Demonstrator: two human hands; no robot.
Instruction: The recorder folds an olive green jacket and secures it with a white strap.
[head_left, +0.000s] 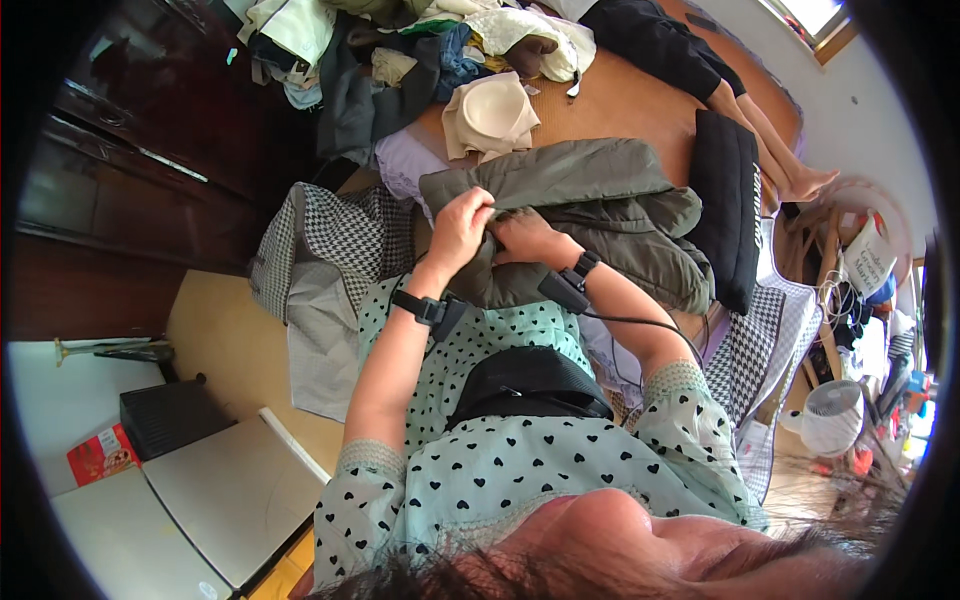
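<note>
An olive-green padded jacket (600, 175) lies in front of me at the near side of the bed, partly folded over itself. My left hand (462, 228) pinches the jacket's edge at its left part, thumb and fingers pressed together. Just to the right, my right hand (535, 240) has its fingers curled into the same jacket, and its fingertips are partly hidden by the cloth. Both hands are close together but apart. Beyond the jacket rests a beige bra-like garment (492, 110).
A heap of clothes (440, 60) covers the bed's far left. A folded black garment (725, 210) lies right of the jacket, near another person's legs (775, 150). Houndstooth fabric (350, 230) hangs over the near edge. Dark cabinets (130, 170) stand left; a white fan (833, 415) stands right.
</note>
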